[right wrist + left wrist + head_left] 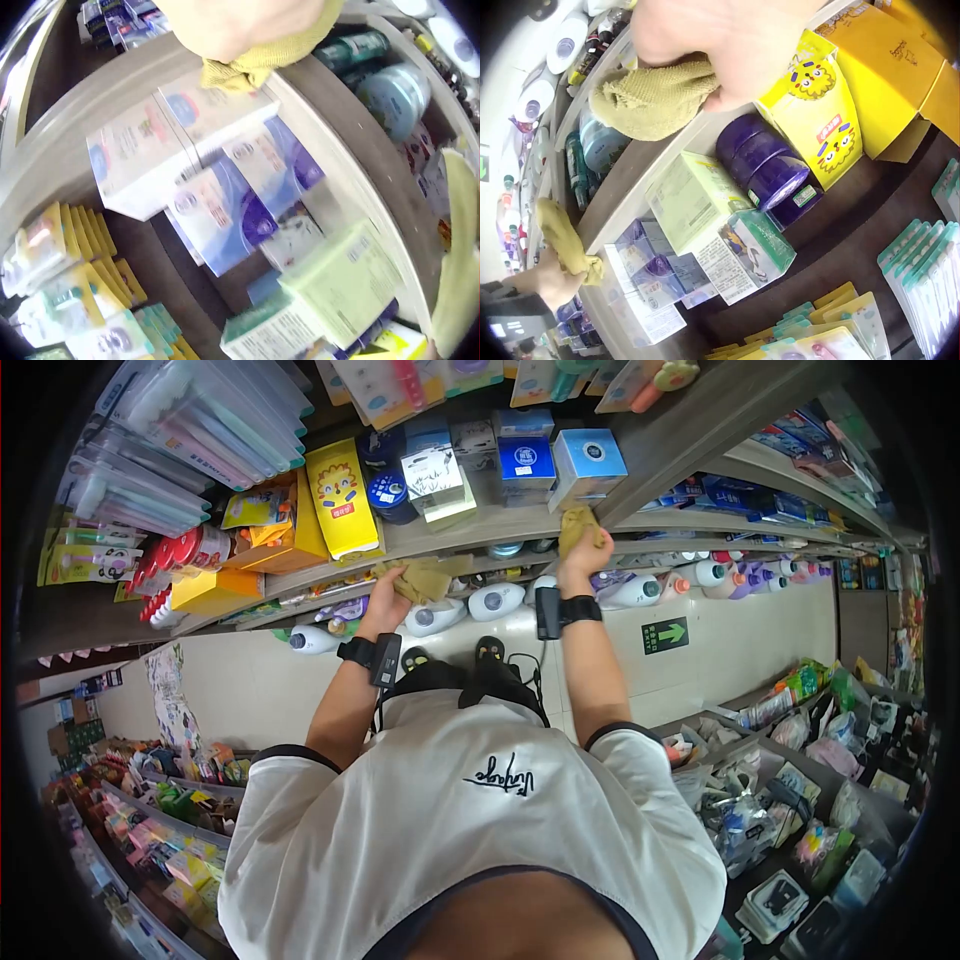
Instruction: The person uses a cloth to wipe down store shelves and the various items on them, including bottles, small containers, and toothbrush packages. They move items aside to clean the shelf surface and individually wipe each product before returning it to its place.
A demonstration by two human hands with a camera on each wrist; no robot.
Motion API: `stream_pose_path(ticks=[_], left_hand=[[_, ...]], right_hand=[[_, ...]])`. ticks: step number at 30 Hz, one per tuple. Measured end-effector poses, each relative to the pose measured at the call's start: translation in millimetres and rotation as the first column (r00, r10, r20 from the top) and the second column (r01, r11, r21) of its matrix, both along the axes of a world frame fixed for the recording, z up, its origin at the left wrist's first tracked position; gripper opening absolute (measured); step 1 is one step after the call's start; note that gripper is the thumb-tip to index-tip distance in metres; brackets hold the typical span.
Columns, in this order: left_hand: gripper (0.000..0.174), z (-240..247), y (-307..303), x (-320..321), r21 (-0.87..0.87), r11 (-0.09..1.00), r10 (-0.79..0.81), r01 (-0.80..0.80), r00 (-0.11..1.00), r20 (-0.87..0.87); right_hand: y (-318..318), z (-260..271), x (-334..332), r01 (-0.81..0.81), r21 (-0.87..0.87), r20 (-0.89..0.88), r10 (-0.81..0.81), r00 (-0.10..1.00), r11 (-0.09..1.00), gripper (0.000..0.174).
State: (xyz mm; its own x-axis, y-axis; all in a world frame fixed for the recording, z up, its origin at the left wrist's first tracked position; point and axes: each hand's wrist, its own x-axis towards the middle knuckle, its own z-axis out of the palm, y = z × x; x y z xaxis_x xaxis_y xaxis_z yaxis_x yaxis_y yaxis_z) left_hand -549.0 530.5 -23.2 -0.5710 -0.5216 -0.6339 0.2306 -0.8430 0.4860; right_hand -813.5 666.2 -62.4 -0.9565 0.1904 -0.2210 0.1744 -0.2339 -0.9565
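My left hand [388, 605] grips a yellow-green cloth [425, 582] at the shelf's front edge, below the yellow lion-face box [345, 498]. In the left wrist view that hand [727, 41] has its cloth [656, 97] bunched over the shelf lip. Farther right, my right hand [585, 560] holds a second cloth [577, 528] against the edge by the upright, beneath the light-blue box [590, 460]. The right wrist view has this hand [240, 22] and its cloth [262, 66] beside white boxes [139, 157]; its fingertips are mostly hidden.
Dark-blue round tubs [390, 495], a pale green box [345, 281] and purple-white boxes [221, 214] stand on the shelf. White bottles [497, 600] line a lower level. Hanging packs [400, 385] are above. Crowded bins [745, 760] stand behind on the right.
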Motion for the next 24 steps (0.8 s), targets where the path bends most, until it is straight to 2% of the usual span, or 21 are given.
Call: stream_pose_path(ticks=[2, 4, 6, 8, 10, 12, 13, 14, 16, 17, 18, 19, 20, 21, 22, 23, 24], left_hand=[[0.029, 6, 1, -4, 0.018, 1.000, -0.023, 0.023, 0.999, -0.027], [0.029, 9, -2, -8, 0.023, 0.999, -0.040, 0.042, 0.997, -0.064], [0.028, 5, 1, -14, 0.043, 0.999, 0.028, -0.027, 0.999, -0.020], [0.029, -4, 1, -10, 0.021, 1.000, 0.013, -0.013, 0.999, -0.035], [0.029, -9, 3, -3, 0.012, 1.000, -0.026, 0.028, 0.992, -0.126], [0.030, -3, 9, 5, -0.010, 0.998, -0.069, 0.068, 0.992, -0.106], [0.031, 7, 11, 7, -0.039, 0.993, -0.118, 0.115, 0.989, -0.090], [0.031, 18, 15, 12, -0.037, 0.994, -0.108, 0.105, 0.990, -0.094], [0.036, 45, 23, 20, -0.226, 0.963, -0.144, 0.150, 0.989, 0.042], [0.038, 54, 24, 23, -0.267, 0.947, -0.169, 0.178, 0.984, 0.058], [0.038, 63, 24, 23, -0.264, 0.949, -0.164, 0.172, 0.985, 0.054], [0.039, 74, 25, 21, -0.418, 0.890, -0.156, 0.185, 0.982, 0.103], [0.039, 84, 25, 17, -0.561, 0.803, -0.139, 0.200, 0.979, 0.150], [0.039, 93, 23, 11, -0.564, 0.803, -0.130, 0.190, 0.981, 0.145], [0.042, 101, 18, 3, -0.646, 0.731, -0.122, 0.217, 0.974, 0.189], [0.044, 105, 12, -2, -0.718, 0.650, -0.110, 0.249, 0.966, 0.235], [0.044, 101, 5, -6, -0.721, 0.648, -0.105, 0.245, 0.967, 0.234]], right_hand=[[-22, -4, 25, 0.013, 0.223, -0.081, 0.005, 0.997, 0.975, 0.022], [-40, -18, 56, -0.196, 0.391, -0.069, 0.241, 0.968, 0.899, 0.022], [-51, -20, 91, -0.340, 0.481, -0.092, 0.432, 0.897, 0.808, 0.025], [-48, -5, 104, -0.390, 0.439, -0.078, 0.467, 0.881, 0.809, 0.025], [-45, -9, 104, -0.440, 0.401, -0.058, 0.501, 0.863, 0.804, 0.025], [-33, -22, 84, -0.610, 0.212, -0.016, 0.627, 0.779, 0.763, 0.023], [-24, -12, 80, -0.629, 0.189, -0.039, 0.646, 0.762, 0.754, 0.023], [-13, -2, 75, -0.636, 0.194, -0.040, 0.654, 0.756, 0.747, 0.023], [-2, 50, 69, -0.716, 0.322, -0.124, 0.778, 0.617, 0.619, 0.020], [-6, 77, 69, -0.719, 0.328, -0.122, 0.782, 0.611, 0.613, 0.020], [-11, 105, 71, -0.672, 0.429, -0.303, 0.797, 0.523, 0.604, 0.019], [-15, 128, 73, -0.605, 0.517, -0.463, 0.792, 0.398, 0.606, 0.019], [-25, 146, 74, -0.605, 0.519, -0.465, 0.794, 0.391, 0.603, 0.019], [-39, 162, 73, -0.529, 0.583, -0.553, 0.778, 0.298, 0.617, 0.020], [-53, 172, 73, -0.445, 0.630, -0.626, 0.756, 0.192, 0.636, 0.022], [-65, 179, 73, -0.449, 0.629, -0.629, 0.755, 0.186, 0.635, 0.022], [-77, 185, 72, -0.382, 0.695, -0.628, 0.773, 0.091, 0.609, 0.023]])
